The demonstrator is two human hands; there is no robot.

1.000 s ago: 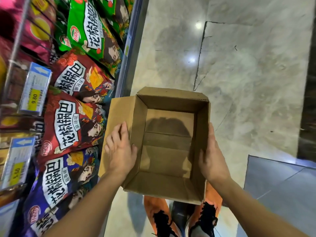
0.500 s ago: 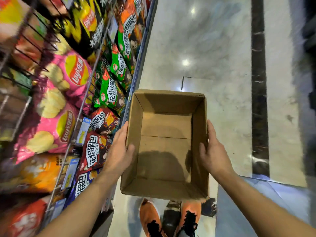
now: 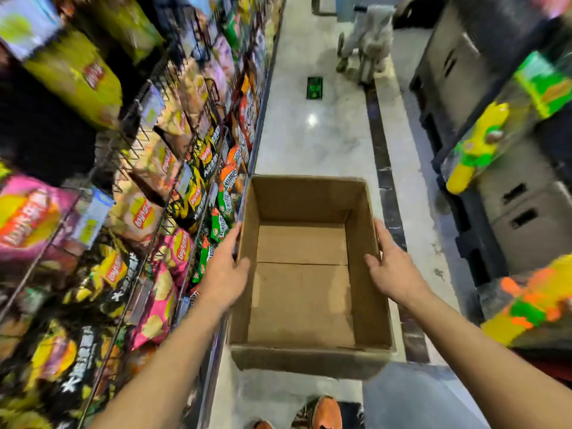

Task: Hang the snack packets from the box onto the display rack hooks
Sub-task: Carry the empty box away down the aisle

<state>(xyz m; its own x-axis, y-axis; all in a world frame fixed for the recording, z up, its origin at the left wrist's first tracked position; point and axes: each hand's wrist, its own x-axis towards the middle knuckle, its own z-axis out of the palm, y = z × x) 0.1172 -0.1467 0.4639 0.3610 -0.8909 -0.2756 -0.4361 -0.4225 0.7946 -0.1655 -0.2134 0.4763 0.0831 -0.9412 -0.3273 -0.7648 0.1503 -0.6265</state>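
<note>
I hold an open brown cardboard box (image 3: pixel 305 292) in front of me, above the floor, and nothing lies inside it. My left hand (image 3: pixel 224 270) grips its left wall, thumb hooked over the rim. My right hand (image 3: pixel 391 267) grips the right wall the same way. The wire display rack (image 3: pixel 145 168) runs along my left, hung with many snack packets (image 3: pixel 145 212) in yellow, pink, green and orange.
A marble aisle floor (image 3: pixel 312 144) stretches ahead. A green packet (image 3: pixel 314 87) lies on it farther on, near a grey figure (image 3: pixel 365 41). Grey crates (image 3: pixel 507 187) and blurred colourful goods line the right. My orange shoes (image 3: pixel 325 413) show below.
The view has tilted up from the floor to the aisle ahead. The box has levelled out in my hands, which keep the same grip on its two side walls.
</note>
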